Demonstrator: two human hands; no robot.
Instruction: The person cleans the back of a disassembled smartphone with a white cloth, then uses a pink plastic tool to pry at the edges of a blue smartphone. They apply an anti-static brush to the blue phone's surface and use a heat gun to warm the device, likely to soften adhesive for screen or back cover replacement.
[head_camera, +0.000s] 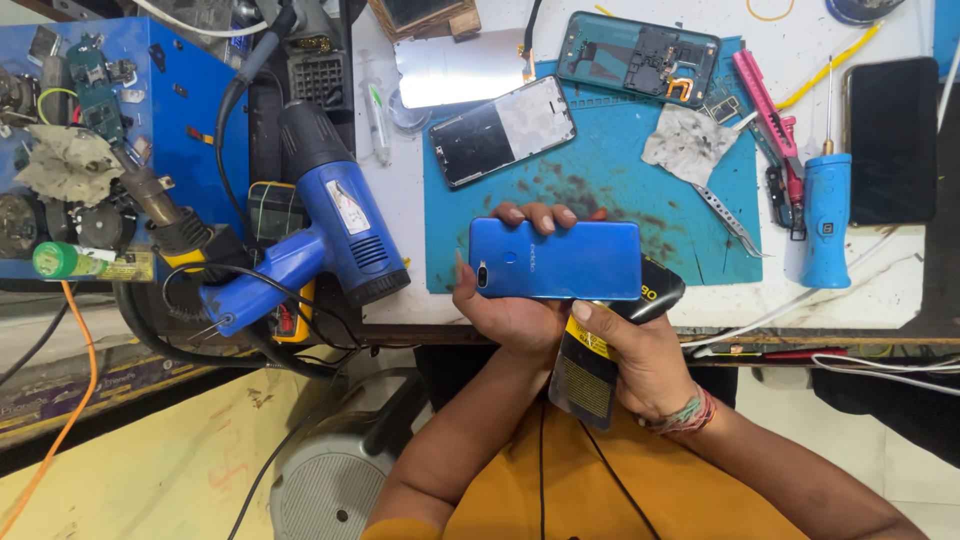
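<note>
My left hand (505, 310) holds a blue phone (556, 260) flat, back side up, its fingertips curling over the far edge. My right hand (640, 355) grips a black and yellow tool (590, 365) whose upper end sits under the phone's right end. Both hands hover over the near edge of a blue work mat (600, 175).
On the mat lie a phone screen frame (502, 130), an opened phone body (640, 58), a stained cloth (690, 145) and tweezers (730, 222). A blue heat gun (330, 225) lies at left. A blue screwdriver (827, 215), a pink cutter (768, 105) and a dark phone (892, 140) are at right.
</note>
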